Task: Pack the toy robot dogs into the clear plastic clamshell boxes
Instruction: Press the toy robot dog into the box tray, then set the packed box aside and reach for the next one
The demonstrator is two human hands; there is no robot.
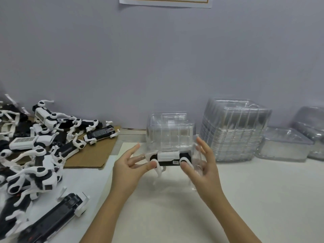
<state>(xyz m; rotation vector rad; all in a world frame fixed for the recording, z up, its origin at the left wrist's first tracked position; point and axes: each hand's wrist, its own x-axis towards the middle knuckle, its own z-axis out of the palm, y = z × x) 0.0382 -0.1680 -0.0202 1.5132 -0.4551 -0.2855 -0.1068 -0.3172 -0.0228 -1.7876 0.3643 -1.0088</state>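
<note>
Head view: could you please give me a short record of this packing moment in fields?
dog: black and white, legs down, between both hands
left hand: fingers straight, thumb on dog's end
right hand: fingers spread, thumb on other end
box: clear, behind and above dog; seating unclear
pile: loose dogs at left, partly on cardboard
stack: nested clear boxes at right

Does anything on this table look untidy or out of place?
Yes: the toy robot dogs at left lie in a tangled heap, several upside down, some off the cardboard. The clamshell stack looks orderly.
</note>
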